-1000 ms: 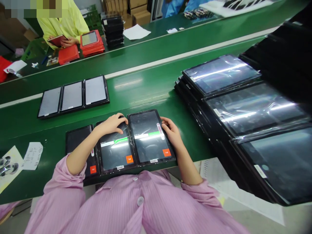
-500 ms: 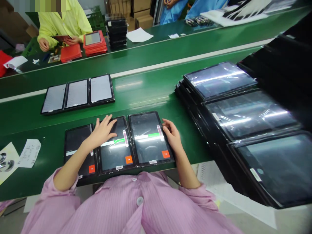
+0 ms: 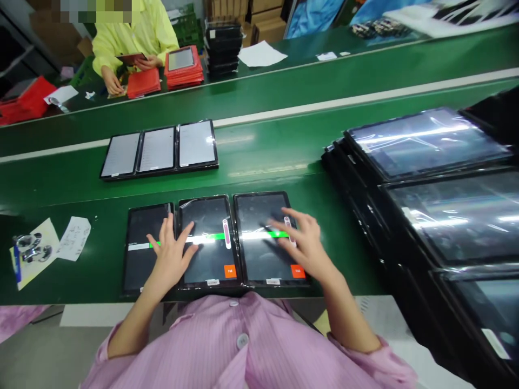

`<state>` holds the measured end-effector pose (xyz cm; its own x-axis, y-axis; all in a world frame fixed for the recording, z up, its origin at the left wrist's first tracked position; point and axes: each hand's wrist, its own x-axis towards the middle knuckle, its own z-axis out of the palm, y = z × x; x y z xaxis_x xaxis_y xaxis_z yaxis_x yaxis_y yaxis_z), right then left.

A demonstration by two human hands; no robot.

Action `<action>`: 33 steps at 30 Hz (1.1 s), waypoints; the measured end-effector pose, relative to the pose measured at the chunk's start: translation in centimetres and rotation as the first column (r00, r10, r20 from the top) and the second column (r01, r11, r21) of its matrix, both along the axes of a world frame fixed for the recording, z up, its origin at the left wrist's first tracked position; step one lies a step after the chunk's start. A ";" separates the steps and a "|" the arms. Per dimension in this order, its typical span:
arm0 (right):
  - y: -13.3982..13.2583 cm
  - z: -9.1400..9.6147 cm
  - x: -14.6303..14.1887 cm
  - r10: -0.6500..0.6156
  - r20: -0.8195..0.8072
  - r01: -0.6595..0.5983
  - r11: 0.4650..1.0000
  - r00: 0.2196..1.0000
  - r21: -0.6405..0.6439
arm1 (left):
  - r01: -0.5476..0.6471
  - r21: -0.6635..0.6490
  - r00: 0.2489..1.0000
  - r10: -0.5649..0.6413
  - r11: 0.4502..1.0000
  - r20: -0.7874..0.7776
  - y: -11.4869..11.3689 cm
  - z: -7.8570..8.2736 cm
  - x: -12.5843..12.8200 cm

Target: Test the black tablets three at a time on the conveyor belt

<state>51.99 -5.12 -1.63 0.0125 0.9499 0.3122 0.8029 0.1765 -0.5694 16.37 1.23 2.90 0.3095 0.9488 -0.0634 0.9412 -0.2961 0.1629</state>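
Three dark tablets lie side by side at the bench's near edge. Their screens carry a white-and-green bar, and orange squares show on the middle and right ones. My left hand, fingers spread, is over the gap between the left tablet and the middle tablet. It hides part of both screens. Over the right side of the right tablet is my right hand, open, its fingers reaching across the screen. Whether the fingertips touch the glass I cannot tell. Neither hand holds anything.
Farther back, three tablets with light screens lie in a row. Stacked tablets fill the right side. A handwritten note lies left. Across the bench, a person in yellow sits by red-cased tablets and a black stack.
My right hand has come off the right tablet's side edge and over its screen, fingers now spread. My left hand has shifted left and nearer relative to the tablets. The whole view has shifted.
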 end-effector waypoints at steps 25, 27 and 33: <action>4.9 -5.0 2.0 -0.438 -0.629 0.432 0.885 0.642 -0.176 | 0.053 0.000 0.990 -0.052 0.999 -0.131 10.4 0.8 -2.2; 4.9 -5.0 2.0 -0.431 -0.633 0.426 0.888 0.643 -0.171 | 0.047 -0.002 0.984 -0.047 0.999 -0.170 10.7 0.8 -1.7; 5.0 -5.6 2.0 -0.394 -0.703 0.412 0.898 0.592 -0.155 | 0.009 0.010 0.968 -0.007 1.000 -0.251 10.9 1.4 -0.4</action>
<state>53.97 -0.09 -7.18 0.6153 0.7860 0.0602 0.1541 -0.0451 -0.9870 15.94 12.13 4.29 0.2926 0.9474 -0.1300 0.9491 -0.3043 -0.0812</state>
